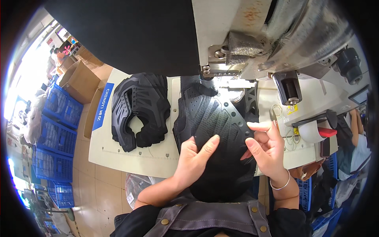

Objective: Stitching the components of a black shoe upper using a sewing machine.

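A black textured panel (215, 126), with dotted lines and a row of small holes along its right side, lies in front of me beneath the sewing machine (221, 23). My left hand (196, 158) grips its left side, thumb on top and the other fingers mostly hidden. On the right edge, my right hand (265, 148) holds the panel with curled fingers, its thumb and forefinger slightly apart. More black material hangs below the panel toward my lap. Left of it rests a stack of curved black-grey pieces (152, 104), each with a rounded cutout.
A pale worktable (158, 168) carries a printed ruler along its front edge. Scissors or tweezers and loose thread (278, 112) lie at the right. Blue crates (55, 146) and cardboard boxes (79, 81) stand on the floor at left. Another person (357, 130) is partly visible at far right.
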`<state>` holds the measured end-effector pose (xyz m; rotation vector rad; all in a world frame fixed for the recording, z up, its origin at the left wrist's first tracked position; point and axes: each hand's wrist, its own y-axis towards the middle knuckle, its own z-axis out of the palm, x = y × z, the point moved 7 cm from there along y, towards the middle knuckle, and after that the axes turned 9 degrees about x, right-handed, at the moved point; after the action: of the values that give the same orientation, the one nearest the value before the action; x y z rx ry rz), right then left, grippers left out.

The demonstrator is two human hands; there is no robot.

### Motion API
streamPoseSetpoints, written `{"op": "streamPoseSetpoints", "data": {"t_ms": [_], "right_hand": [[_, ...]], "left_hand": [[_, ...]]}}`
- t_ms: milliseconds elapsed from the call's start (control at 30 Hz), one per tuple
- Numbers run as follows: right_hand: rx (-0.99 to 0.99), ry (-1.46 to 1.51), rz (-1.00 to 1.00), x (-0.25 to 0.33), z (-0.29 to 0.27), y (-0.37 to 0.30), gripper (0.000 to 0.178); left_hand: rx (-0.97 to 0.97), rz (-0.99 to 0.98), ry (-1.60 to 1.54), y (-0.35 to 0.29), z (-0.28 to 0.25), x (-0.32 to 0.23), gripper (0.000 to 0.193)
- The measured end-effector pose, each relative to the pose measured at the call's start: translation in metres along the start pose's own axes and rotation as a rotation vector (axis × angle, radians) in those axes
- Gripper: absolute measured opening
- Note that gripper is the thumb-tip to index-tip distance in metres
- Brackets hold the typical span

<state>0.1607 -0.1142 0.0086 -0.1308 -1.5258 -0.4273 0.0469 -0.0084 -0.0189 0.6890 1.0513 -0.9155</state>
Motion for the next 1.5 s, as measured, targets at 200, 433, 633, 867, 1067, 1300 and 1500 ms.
{"op": "streamPoseSetpoints", "data": {"t_ms": [200,433,633,867,1067,1300,1500], "right_hand": [[-0.554,-1.099,-0.266,0.023,-0.089,0.029,0.039],[-0.087,0.032,0.077,0.008,-0.088,0.022,0.032],[-0.257,0.016,0.020,0.002,-0.068,-0.007,0.026],[-0.312,-0.112,-0.096,0.003,-0.063,-0.007,0.028],[-0.356,-0.135,-0.142,0.009,-0.061,0.004,0.022],[-0.370,-0.136,-0.176,0.012,-0.062,0.019,0.022],[-0.372,-0.177,-0.129,0.010,-0.071,0.033,0.020]], "left_hand": [[0.054,-0.010,-0.045,0.003,-0.008,-0.014,0.021],[0.081,-0.052,-0.055,0.008,-0.027,-0.024,0.023],[-0.023,-0.011,0.079,0.008,-0.040,-0.033,0.025],[-0.093,0.065,0.352,0.014,-0.050,-0.049,0.031],[-0.117,0.066,0.432,0.027,-0.055,-0.053,0.028],[-0.103,0.107,0.409,0.042,-0.056,-0.062,0.026],[-0.079,0.113,0.443,0.056,-0.062,-0.065,0.028]]}}
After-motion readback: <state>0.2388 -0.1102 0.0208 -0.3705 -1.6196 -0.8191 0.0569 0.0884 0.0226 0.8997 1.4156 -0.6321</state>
